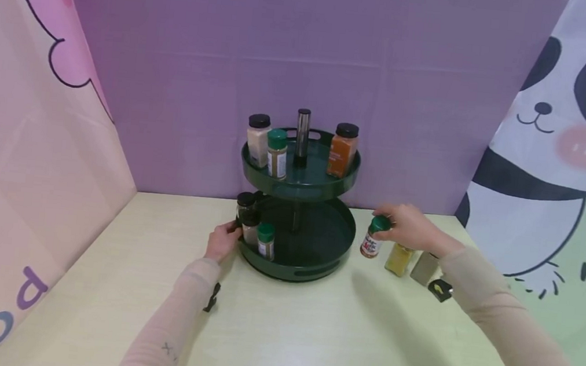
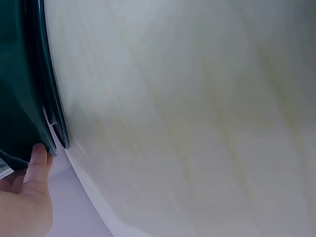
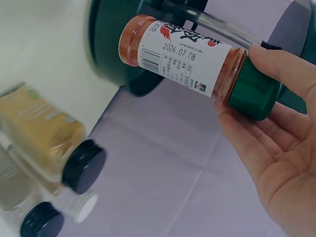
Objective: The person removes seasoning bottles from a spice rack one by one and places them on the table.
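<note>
A dark green two-tier turntable point(image 1: 290, 273) stands on the table, with a metal post through its middle. At the left edge of the lower tier my left hand point(image 1: 223, 240) grips the rim, beside several jars; in the left wrist view its fingers point(image 2: 37, 165) reach the green wall. My right hand point(image 1: 409, 227) pinches a spice bottle point(image 1: 370, 245) by its green cap, to the right of the turntable. In the right wrist view, the spice bottle point(image 3: 180, 57) shows orange-red contents, a white label and a printed date, thumb and fingers on opposite sides of the cap.
A yellow spice jar point(image 1: 398, 260) and a greyish jar point(image 1: 424, 268) stand right, near a black item point(image 1: 440, 289). The upper tier holds a pale jar point(image 1: 258, 145), a green-capped bottle point(image 1: 277, 158) and an orange jar point(image 1: 343, 152). A lower green-capped bottle point(image 1: 266, 243) stands near the left rim.
</note>
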Motion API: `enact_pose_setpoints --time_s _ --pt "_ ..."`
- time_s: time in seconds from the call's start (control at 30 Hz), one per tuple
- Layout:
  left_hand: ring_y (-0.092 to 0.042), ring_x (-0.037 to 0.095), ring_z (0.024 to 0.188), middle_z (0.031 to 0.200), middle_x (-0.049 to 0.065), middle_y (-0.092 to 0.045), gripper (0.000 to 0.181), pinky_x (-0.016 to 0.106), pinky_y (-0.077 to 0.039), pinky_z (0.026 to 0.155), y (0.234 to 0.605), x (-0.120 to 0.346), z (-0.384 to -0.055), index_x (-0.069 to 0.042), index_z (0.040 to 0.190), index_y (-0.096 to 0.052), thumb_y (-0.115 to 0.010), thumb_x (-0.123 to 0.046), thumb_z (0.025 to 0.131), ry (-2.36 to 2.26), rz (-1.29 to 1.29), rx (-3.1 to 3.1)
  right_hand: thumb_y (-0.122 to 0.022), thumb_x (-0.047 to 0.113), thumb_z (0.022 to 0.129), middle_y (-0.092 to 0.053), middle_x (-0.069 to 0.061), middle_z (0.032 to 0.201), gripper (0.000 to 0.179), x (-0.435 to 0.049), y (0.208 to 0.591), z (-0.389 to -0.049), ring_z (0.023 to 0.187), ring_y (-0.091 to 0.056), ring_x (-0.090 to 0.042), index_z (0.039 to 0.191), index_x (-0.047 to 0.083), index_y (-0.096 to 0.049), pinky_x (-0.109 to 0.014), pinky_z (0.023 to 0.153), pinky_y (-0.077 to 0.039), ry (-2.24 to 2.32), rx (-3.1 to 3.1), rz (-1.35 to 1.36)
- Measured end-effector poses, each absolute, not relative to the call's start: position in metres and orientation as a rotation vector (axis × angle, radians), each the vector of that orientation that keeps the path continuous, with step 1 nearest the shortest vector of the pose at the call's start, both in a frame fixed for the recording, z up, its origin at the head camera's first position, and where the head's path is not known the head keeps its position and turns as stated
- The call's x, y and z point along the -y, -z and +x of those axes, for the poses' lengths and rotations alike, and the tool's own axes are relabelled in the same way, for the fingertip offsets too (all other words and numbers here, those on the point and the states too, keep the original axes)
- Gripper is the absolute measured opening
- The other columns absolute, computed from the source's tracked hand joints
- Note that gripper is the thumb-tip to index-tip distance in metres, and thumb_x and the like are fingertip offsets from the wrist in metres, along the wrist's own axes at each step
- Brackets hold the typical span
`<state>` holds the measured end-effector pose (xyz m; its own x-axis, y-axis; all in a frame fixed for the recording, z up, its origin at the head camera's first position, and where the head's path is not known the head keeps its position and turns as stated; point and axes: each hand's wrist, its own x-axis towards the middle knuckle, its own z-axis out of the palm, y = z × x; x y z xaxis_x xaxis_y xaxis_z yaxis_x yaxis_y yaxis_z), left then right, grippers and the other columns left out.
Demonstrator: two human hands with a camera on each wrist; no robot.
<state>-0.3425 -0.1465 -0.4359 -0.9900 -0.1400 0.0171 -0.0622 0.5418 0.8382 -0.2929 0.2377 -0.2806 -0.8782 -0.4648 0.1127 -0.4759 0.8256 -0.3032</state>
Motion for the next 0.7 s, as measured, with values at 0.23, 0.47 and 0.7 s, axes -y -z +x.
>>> enact_pose_setpoints --time_s 0.23,0.47,0.7 --pt "-0.046 0.035 0.122 0.129 0.021 -0.052 0.045 0.044 -0.038 0.102 0.436 0.147 -0.342 -0.001 0.132 -0.047 -0.044 -0.023 0.093 1.47 0.178 2.688 -0.071 0.02 0.078 -0.066 -0.019 0.104 0.047 -0.254 0.288 -0.287 0.086 -0.063 -0.022 0.115 -0.005 -0.058 -0.04 0.076 -0.053 -0.515 3.037 0.681" --pt "-0.047 0.033 0.121 0.129 0.02 -0.053 0.045 0.044 -0.039 0.101 0.436 0.146 -0.343 -0.002 0.132 -0.047 -0.045 -0.024 0.093 1.489 0.183 2.683 -0.071 0.019 0.077 -0.067 -0.016 0.099 0.045 -0.267 0.296 -0.282 0.086 -0.063 -0.022 0.113 -0.005 -0.059 -0.042 0.078 -0.052 -0.477 3.015 0.701" --pt "-0.046 0.034 0.122 0.13 0.02 -0.052 0.045 0.044 -0.038 0.101 0.436 0.147 -0.343 -0.003 0.133 -0.046 -0.044 -0.023 0.093 1.493 0.182 2.687 -0.073 0.02 0.076 -0.067 -0.016 0.097 0.045 -0.277 0.304 -0.281 0.084 -0.063 -0.023 0.111 -0.005 -0.06 -0.041 0.075 -0.052 -0.447 2.988 0.726"
